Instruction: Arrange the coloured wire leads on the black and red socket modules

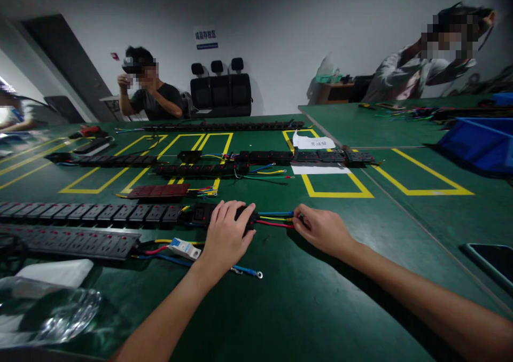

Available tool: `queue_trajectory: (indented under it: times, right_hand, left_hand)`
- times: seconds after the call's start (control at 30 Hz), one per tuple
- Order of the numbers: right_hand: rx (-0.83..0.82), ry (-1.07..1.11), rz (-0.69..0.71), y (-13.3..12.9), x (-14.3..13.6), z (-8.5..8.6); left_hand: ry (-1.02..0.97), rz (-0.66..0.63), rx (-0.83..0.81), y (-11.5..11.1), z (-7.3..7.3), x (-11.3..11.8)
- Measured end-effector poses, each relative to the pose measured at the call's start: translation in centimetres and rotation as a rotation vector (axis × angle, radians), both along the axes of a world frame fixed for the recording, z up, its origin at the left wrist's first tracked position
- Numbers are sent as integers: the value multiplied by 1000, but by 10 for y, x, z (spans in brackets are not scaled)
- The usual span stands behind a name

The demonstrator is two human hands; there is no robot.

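Observation:
On the green table, a long black socket strip (120, 212) runs in from the left edge. My left hand (230, 231) rests over its right end, fingers spread on the black housing. Blue, yellow and red wires (272, 219) come out of that end toward the right. My right hand (316, 226) is closed around the tips of these wires, thumb and fingers together. Nearer to me lies a second socket strip (76, 243) with a white and blue breaker (185, 249) on its wires. A blue wire with a ring terminal (250, 272) sticks out below my left hand.
Beyond are a dark red strip (158, 191), more black strips (204, 168) and paper sheets (320, 169). A clear plastic bottle (48, 311) is at the near left, a phone (491, 260) and a blue bin (481, 146) at the right. Several people are around the table.

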State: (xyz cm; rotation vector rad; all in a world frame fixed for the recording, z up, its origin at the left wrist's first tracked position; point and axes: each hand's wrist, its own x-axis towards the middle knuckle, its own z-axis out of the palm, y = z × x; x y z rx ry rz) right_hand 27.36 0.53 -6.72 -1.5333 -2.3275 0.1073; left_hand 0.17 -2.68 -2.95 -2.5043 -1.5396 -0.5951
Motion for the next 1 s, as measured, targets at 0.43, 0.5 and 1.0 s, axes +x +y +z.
queue_trajectory:
  times: [0.43,0.5,1.0]
  right_hand:
    - [-10,19,3,-1,-1,3]
    - [-11,14,-1,-1,-1,3]
    - [-8,19,5,0,-1,2]
  left_hand:
    - [-14,-9,17,0,-1,0]
    - [-11,-11,20,1,-1,0]
    - [-18,-7,16,0,-2,-1]
